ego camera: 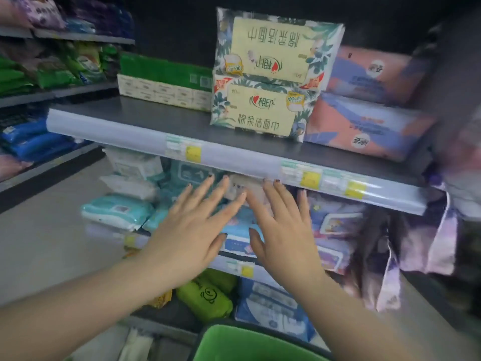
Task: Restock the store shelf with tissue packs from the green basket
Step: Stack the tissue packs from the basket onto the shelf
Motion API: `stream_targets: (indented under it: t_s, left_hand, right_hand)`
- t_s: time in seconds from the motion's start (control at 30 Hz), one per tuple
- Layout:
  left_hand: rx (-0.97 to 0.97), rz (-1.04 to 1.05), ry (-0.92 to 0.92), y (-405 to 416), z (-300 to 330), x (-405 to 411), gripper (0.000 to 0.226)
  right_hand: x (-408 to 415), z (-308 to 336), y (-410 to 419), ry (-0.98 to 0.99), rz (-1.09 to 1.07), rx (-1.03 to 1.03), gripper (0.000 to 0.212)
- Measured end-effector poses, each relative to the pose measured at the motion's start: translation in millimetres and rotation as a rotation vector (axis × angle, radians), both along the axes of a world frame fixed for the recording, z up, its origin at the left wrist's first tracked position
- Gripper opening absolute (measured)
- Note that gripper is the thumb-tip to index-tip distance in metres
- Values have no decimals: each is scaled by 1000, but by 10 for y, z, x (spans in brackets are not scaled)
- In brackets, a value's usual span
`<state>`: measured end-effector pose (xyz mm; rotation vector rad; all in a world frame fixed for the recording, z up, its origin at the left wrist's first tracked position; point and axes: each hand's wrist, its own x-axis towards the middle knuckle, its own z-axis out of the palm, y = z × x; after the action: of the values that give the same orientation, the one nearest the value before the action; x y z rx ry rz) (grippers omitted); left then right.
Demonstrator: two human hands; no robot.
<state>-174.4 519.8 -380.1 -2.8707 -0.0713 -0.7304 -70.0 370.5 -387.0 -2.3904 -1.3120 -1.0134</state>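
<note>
While both hands reach flat toward the middle shelf, the left hand and the right hand are spread, fingers straight, side by side, holding nothing. Their fingertips meet a pale pack tucked just under the upper shelf's rail; whether they press it or only brush it I cannot tell, as that spot is blurred.

My guess is that a pack is being pushed home. Risks from here: the soft packs stacked just beyond the fingers could slide or topple sideways if the push is uneven, and the teal packs left of the left hand already overhang their edge. A knuckle could also catch the rail above and knock its price tags.

Well above the hands, two leaf-printed packs stand stacked on the grey upper shelf, pink packs beside them. Below the wrists sits the green basket, only its rim showing, contents out of sight. Left of the arms runs a pale floor and another aisle of shelving.
</note>
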Motion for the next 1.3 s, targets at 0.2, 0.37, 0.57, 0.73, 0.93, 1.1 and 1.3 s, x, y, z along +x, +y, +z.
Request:
stream_targets:
  t_s: [0.2, 0.37, 0.57, 0.73, 0.93, 1.1, 1.3]
  left_hand:
    - [-28, -75, 35, -643, -739, -25, 65]
    - [-119, -86, 137, -1085, -1370, -23, 86]
    - [-228, 13, 316, -1489, -2189, 7, 95]
    - [-224, -5, 330, -1787, -2532, 200, 99]
    - [-231, -39, 329, -1891, -2715, 362, 98]
    - [-172, -72, 312, -1846, -2825, 449, 98]
    - [-92, -104, 289, -1847, -2935, 442, 108]
  right_hand:
    - [-107, -739, -849, 143, -141, -72, 72]
    - [-160, -1421, -1453, 286, -293, -183, 83]
    - [-242, -2194, -1871, 495, -451, -305, 80]
    - [-299, -2672, -2022, 688, -406, -374, 69]
    - [-198, -3053, -2148, 953, -369, -413, 62]
    - [-130, -3391, -2194, 1151, -469, -474, 67]
    - [-195, -3647, -2161, 1247, -577, -412, 74]
